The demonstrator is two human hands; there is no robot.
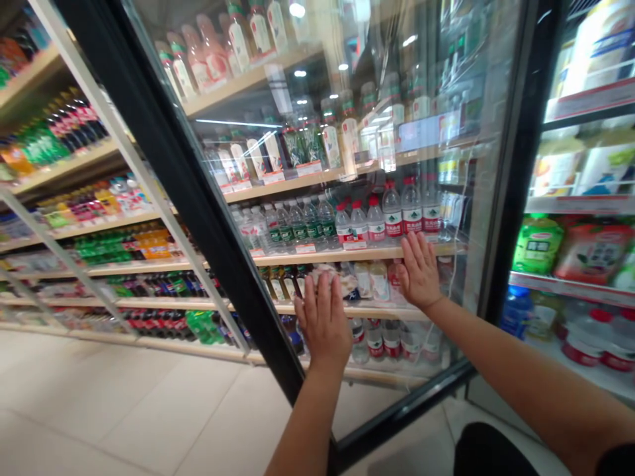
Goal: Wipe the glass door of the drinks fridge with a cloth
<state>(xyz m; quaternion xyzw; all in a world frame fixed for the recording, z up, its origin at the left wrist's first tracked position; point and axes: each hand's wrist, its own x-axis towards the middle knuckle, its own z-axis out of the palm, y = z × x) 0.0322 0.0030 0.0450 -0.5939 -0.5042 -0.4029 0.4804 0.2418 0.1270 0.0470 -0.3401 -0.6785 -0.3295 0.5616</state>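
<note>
An open glass cooler door (pixel 476 198) with a black frame stands tilted across the view. My left hand (pixel 325 324) lies flat against the lower part of its pane, fingers stretched upward. A pale, crumpled cloth-like thing (pixel 342 276) shows at and behind its fingertips; whether it lies under the hand or beyond the glass I cannot tell. Further right and a little higher, my right hand (pixel 419 272) rests with its palm toward the glass, fingers extended and slightly apart. Red-capped water bottles (pixel 391 211) show through the pane just above the right hand.
Left of the door, long shelves (pixel 143 268) carry rows of drink bottles. The cooler's lit interior, with large bottles and a green jug (pixel 538 244), is at right. Pale floor tiles (pixel 124 403) run below. Lights and a bright screen reflect in the glass.
</note>
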